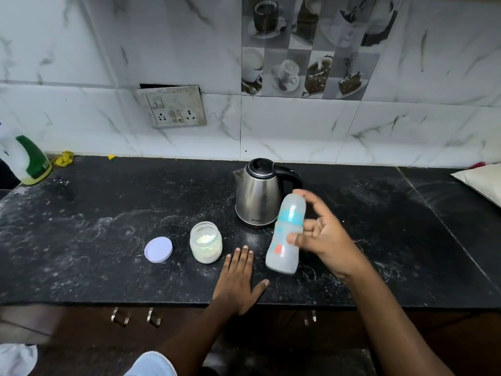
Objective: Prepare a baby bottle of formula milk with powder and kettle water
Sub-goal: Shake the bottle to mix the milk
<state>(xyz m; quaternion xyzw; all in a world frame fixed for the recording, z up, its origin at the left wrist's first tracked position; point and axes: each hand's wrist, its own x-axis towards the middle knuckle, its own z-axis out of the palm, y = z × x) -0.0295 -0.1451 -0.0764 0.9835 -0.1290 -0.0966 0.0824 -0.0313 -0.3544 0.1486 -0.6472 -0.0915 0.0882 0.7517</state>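
Note:
My right hand [324, 240] grips a baby bottle [284, 234] with a blue collar and a clear cap, holding it tilted above the black counter [108, 240]; the bottle is blurred and looks milky inside. Flat on the counter, palm down with fingers apart, lies my left hand [240, 278], just left of the bottle. An open glass jar of white powder [206, 242] stands to the left of that hand, and its pale round lid [158, 249] lies further left. Behind the bottle stands a steel kettle [259, 194] with a black lid and handle.
A white and green spray bottle [27, 161] stands at the far left by the wall. A socket plate [172, 106] sits on the tiled wall. A pale cushion-like object [482, 180] rests at the right edge. Drawer handles [135, 317] show below the counter's front edge.

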